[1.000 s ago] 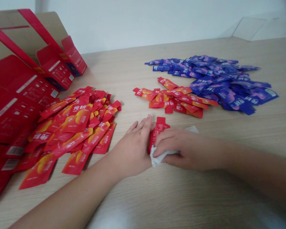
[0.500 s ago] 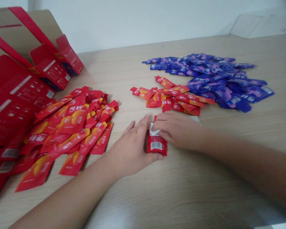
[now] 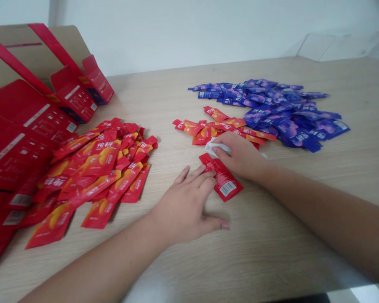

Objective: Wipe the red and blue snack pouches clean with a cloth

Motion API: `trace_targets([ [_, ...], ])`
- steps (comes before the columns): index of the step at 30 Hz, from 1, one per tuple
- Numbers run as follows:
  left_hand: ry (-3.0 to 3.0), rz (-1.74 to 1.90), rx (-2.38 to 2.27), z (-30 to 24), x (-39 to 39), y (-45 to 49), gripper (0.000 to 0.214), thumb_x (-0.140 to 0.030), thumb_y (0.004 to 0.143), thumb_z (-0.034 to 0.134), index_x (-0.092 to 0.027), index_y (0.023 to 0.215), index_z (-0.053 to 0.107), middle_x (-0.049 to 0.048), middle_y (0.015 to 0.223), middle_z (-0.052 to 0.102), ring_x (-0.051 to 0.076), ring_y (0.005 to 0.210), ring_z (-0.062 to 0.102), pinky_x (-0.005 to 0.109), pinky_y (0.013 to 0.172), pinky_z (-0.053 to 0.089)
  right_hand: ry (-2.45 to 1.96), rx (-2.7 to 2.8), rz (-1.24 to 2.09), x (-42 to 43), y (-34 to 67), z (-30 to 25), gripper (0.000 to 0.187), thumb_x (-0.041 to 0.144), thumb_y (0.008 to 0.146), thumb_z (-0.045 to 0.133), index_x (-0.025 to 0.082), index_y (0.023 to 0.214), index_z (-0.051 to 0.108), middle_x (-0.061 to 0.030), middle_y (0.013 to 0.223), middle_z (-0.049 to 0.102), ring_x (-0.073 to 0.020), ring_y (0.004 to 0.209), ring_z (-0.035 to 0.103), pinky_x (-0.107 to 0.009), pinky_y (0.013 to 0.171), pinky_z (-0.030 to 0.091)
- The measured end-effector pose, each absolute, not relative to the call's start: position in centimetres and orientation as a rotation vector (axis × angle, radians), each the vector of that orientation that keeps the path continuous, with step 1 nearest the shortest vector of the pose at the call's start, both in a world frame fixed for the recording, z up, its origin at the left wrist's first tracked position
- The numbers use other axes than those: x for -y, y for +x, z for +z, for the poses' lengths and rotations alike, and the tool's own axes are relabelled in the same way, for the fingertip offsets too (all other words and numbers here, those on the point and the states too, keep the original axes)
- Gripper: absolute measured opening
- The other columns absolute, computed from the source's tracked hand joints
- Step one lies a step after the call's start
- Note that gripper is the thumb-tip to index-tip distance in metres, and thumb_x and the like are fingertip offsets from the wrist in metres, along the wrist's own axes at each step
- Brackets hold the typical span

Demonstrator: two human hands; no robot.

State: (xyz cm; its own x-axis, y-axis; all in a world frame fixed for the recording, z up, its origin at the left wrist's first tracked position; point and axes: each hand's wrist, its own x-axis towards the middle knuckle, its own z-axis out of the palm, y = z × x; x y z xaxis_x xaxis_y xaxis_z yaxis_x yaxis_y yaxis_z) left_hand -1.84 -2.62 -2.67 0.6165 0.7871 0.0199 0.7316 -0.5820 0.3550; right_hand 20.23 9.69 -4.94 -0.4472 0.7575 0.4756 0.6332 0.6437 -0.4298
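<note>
The right hand (image 3: pixel 240 153) is closed, its fingers (image 3: pixel 223 143) curled down over a crumpled white tissue (image 3: pixel 216 148), which it presses onto the upper end of a red sachet (image 3: pixel 222 179). The sachet lies aslant, barcode showing, near the middle of the worktop (image 3: pixel 271 235), towards its front edge. The left hand (image 3: pixel 185 208) lies flat and spread open, its fingers (image 3: pixel 205 173) reaching the sachet's side. Just left of that hand sits a large heap of red sachets (image 3: pixel 94 168). A smaller red heap (image 3: pixel 202 134) lies directly beyond the right hand, touching a purple sachet heap (image 3: pixel 287 113) towards the back edge. Red cartons (image 3: pixel 28 134) stand along the left edge.
</note>
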Motion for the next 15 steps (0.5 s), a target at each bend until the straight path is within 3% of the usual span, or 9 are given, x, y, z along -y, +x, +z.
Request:
trace_targets([
  [3,2.544,0.252,-1.299,-2.4,2.9,-1.1,0.102,-0.083,0.079,0.079,-0.033,0.161,0.045,0.0162,0.158,0.055,0.047,0.156,0.041,0.083,0.125,0.022,-1.074,2.163,0.272,-9.8,20.3,-5.0,0.018,0.03,0.1,0.064,0.021,0.113,0.073,-0.0096,0.113,0.077,-0.029,0.107,0.07,-0.044,0.098,0.054],
  [5,2.56,0.249,-1.336,-2.2,3.3,-0.6,0.096,-0.085,0.078,0.078,-0.035,0.156,0.053,0.0162,0.153,0.056,0.05,0.155,0.04,0.087,0.121,0.021,-1.071,2.151,0.289,-9.9,20.4,-5.1,0.019,0.031,0.1,0.064,0.021,0.113,0.073,-0.0097,0.114,0.077,-0.0292,0.107,0.071,-0.044,0.098,0.054],
  [10,2.584,0.271,-1.235,-1.9,3.7,-0.3,0.053,-0.058,0.095,0.075,-0.023,0.133,0.064,0.0159,0.149,0.058,0.042,0.155,0.043,0.07,0.13,0.026,-1.062,2.146,0.31,-9.9,20.5,-5.3,0.019,0.032,0.101,0.063,0.022,0.113,0.073,-0.0093,0.113,0.077,-0.0285,0.106,0.071,-0.044,0.098,0.055],
  [14,2.512,0.265,-1.175,-1.8,3.9,-1.0,0.073,-0.071,0.08,0.084,-0.019,0.126,0.061,0.0209,0.155,0.056,0.047,0.156,0.041,0.073,0.13,0.024,-1.086,2.133,0.282,-9.9,20.5,-5.3,0.018,0.032,0.1,0.063,0.022,0.111,0.073,-0.0097,0.112,0.077,-0.0288,0.105,0.071,-0.043,0.095,0.055],
  [15,2.495,0.27,-1.205,-1.8,4.0,-1.2,0.068,-0.068,0.083,0.083,-0.018,0.124,0.061,0.0226,0.156,0.056,0.046,0.157,0.041,0.072,0.131,0.023,-1.092,2.131,0.283,-9.9,20.5,-5.4,0.018,0.032,0.1,0.064,0.022,0.111,0.073,-0.0099,0.112,0.077,-0.0291,0.105,0.071,-0.043,0.095,0.056],
])
